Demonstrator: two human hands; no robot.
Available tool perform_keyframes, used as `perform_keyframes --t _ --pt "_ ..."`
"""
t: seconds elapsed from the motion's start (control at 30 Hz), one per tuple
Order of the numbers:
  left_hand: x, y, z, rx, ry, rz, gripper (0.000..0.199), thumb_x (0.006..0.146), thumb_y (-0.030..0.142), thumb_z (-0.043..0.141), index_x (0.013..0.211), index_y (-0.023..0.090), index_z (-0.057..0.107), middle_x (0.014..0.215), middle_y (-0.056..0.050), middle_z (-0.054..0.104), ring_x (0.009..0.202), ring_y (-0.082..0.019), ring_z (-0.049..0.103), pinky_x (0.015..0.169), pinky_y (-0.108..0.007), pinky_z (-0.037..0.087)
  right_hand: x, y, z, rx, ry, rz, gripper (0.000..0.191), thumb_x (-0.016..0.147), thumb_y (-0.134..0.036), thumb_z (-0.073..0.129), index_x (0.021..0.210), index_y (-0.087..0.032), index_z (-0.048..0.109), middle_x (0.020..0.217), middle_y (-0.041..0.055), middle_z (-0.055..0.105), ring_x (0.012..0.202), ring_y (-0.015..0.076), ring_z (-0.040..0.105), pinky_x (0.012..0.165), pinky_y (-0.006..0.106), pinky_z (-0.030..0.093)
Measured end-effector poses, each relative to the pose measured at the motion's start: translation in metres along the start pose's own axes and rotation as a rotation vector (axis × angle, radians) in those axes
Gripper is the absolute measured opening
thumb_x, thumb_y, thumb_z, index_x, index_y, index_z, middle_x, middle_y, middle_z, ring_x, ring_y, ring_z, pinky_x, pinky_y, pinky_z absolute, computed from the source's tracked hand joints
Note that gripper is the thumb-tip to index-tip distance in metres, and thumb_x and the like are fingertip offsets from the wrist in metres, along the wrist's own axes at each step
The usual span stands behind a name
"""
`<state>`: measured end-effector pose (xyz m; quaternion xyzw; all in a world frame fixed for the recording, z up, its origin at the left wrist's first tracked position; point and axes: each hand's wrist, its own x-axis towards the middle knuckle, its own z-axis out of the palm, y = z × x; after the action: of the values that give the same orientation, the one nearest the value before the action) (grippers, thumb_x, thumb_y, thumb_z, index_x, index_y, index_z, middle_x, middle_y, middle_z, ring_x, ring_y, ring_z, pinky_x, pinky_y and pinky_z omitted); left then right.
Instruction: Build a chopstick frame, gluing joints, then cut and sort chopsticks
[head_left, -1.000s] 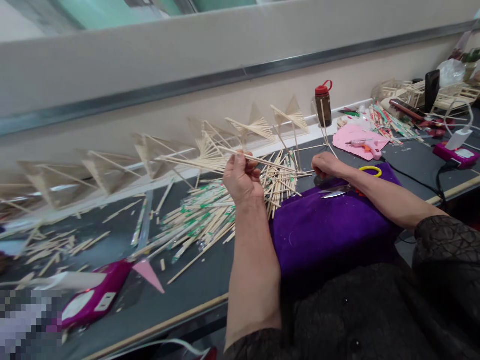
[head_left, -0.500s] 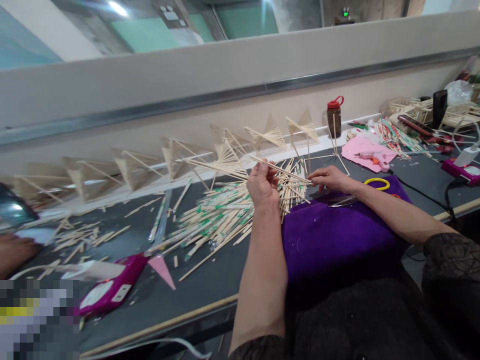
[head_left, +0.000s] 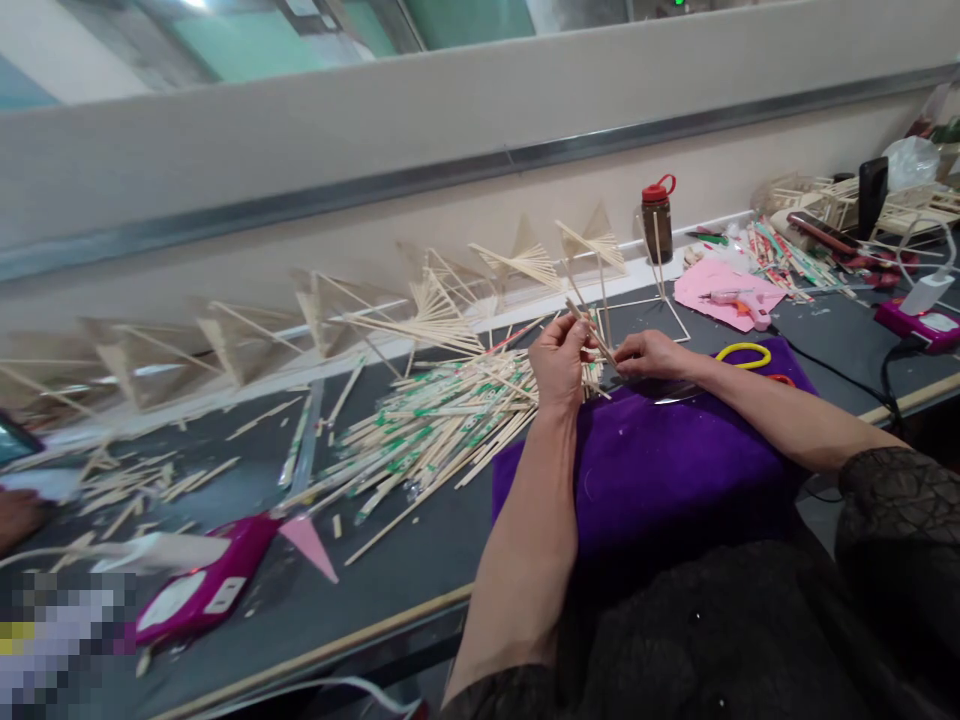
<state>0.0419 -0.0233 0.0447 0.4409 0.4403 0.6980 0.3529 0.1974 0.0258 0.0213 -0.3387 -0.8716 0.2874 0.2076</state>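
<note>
My left hand [head_left: 559, 358] is closed on thin wooden sticks [head_left: 592, 332] above the near edge of a purple cloth [head_left: 675, 460]. Fingers of my right hand [head_left: 651, 357] pinch the lower right end of the same sticks. Just left of my hands lies a big pile of chopsticks [head_left: 450, 410], some in green-printed wrappers. Scissors with a yellow handle [head_left: 742, 354] rest on the cloth beside my right wrist. Behind the pile, fan-shaped stick structures [head_left: 431, 310] stand along the wall.
A brown bottle [head_left: 657, 225] stands by the wall. A glue gun [head_left: 739, 302] lies on pink paper [head_left: 694, 285]. Magenta power strips sit left [head_left: 206, 580] and right [head_left: 919, 325]. Another person's hand [head_left: 19, 518] is at the far left.
My left hand has moved right, closer to my right hand. The held sticks now slope more steeply. The whole view has shifted slightly.
</note>
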Motion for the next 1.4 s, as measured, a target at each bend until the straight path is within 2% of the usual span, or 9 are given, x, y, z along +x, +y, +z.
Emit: perform_keyframes --t 0.4,0.7,0.9,1.23,1.4 --pt "-0.003 -0.002 0.002 0.073 -0.058 -0.008 0.028 0.066 0.036 0.078 0.081 0.014 0.069 0.073 -0.001 0.069 0.052 -0.008 0.059 0.042 -0.017 0.041 0.001 0.005 0.005 -0.028 0.009 -0.042 0.023 0.083 -0.024 0.055 0.075 -0.013 0.073 0.072 -0.0002 0.059 0.070 0.0118 0.051 0.065 0.022 0.031" --pt "-0.003 -0.003 0.003 0.076 -0.060 -0.002 0.027 0.066 0.036 0.077 0.081 0.015 0.070 0.072 -0.001 0.069 0.051 -0.008 0.060 0.042 -0.018 0.041 0.002 0.004 0.006 -0.035 -0.007 -0.042 0.027 0.087 -0.028 0.055 0.073 -0.012 0.071 0.067 -0.0009 0.057 0.067 0.0111 0.050 0.063 0.022 0.030" --pt "-0.002 -0.001 0.002 0.066 -0.029 -0.005 0.027 0.064 0.036 0.077 0.079 0.015 0.069 0.070 -0.001 0.069 0.051 -0.008 0.059 0.042 -0.017 0.041 0.000 0.002 0.005 -0.018 0.001 -0.064 0.025 0.086 -0.026 0.056 0.078 -0.011 0.073 0.071 0.0001 0.059 0.069 0.0114 0.052 0.065 0.022 0.032" --pt "0.007 0.011 -0.014 -0.005 0.039 -0.006 0.033 0.059 0.039 0.082 0.080 0.016 0.072 0.071 -0.001 0.070 0.050 -0.006 0.057 0.040 -0.015 0.038 -0.005 -0.012 0.008 0.211 0.036 -0.056 0.024 0.086 -0.029 0.056 0.084 -0.011 0.072 0.064 -0.0015 0.059 0.062 0.0101 0.052 0.063 0.023 0.036" --pt "0.013 0.017 -0.023 -0.056 0.083 -0.030 0.035 0.056 0.037 0.086 0.080 0.016 0.071 0.067 0.000 0.068 0.049 -0.006 0.056 0.039 -0.015 0.036 -0.006 -0.019 0.006 0.222 0.067 -0.083 0.022 0.088 -0.028 0.056 0.084 -0.012 0.071 0.065 -0.0009 0.060 0.060 0.0095 0.052 0.063 0.023 0.038"
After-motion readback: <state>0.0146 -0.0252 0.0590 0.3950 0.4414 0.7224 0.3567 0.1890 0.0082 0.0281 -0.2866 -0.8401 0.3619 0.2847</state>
